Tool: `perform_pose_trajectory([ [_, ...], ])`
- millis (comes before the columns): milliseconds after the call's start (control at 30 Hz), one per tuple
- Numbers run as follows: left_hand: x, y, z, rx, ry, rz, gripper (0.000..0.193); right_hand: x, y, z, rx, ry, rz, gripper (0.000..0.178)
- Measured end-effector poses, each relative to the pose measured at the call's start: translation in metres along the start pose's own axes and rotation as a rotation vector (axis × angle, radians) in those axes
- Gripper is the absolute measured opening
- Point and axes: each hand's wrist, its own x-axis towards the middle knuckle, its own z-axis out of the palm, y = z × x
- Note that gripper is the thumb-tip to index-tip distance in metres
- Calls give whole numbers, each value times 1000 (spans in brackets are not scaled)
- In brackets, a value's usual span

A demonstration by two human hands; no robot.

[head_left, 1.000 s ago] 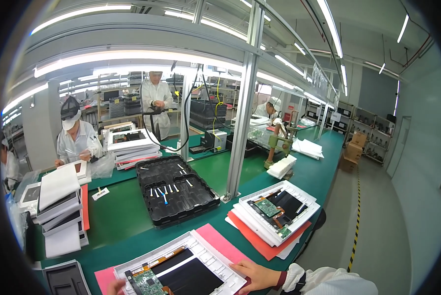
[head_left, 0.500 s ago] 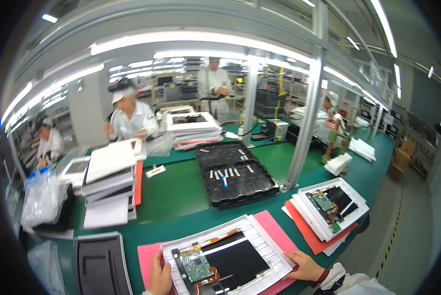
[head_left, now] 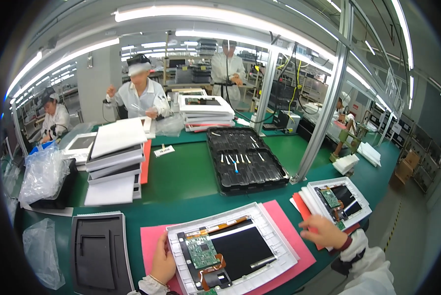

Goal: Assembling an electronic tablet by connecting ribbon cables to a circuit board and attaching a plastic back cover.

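A white-framed display panel (head_left: pixel 240 248) lies on pink foam sheets (head_left: pixel 295 241) in front of me, its black back, green circuit board (head_left: pixel 201 252) and orange flex cables upward. My left hand (head_left: pixel 162 260) grips the frame's left edge, thumb at the rim and the other fingers partly hidden. My right hand (head_left: pixel 324 232) is off the frame, its fingers stretched leftward and apart, with nothing visible in them. It hovers before a similar panel unit (head_left: pixel 339 202), stacked on white and red sheets at the right.
A black tray (head_left: pixel 245 160) holding several small strips lies beyond the panel. Dark back covers (head_left: pixel 100 255) are at left, near a plastic bag (head_left: pixel 43 253). Stacked frames (head_left: pixel 114 162) stand behind them. A metal post (head_left: pixel 323 108) rises at right. Co-workers (head_left: pixel 141 93) work across the bench.
My right hand has let go of the frame's right edge and moved up and rightward toward the stacked unit. My left hand stays on the frame. The view has shifted slightly.
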Motion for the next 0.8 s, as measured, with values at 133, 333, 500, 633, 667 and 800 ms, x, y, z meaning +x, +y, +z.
perform_pose_trajectory([
  [133, -1, 2, -3, -33, 11, 23, 60, 55, -10, -33, 71, -61, 58, 31],
  [333, 2, 12, 4, -123, 41, -57, 56, 155, 50, -62, -79, -228, 91, 30],
  [500, -3, 20, 0, -65, 39, -27, 56, 224, 111, 15, 59, -105, 347, 30],
  [633, -6, 3, -1, -91, 42, -36, 54, 269, 125, 76, 23, -57, 285, 33],
  [667, -7, -1, -2, -119, 31, -45, 52, 279, 116, 84, 68, -37, 302, 36],
  [800, -8, 8, 1, -163, 50, -44, 52, 311, 112, 124, -87, 51, 22, 41],
])
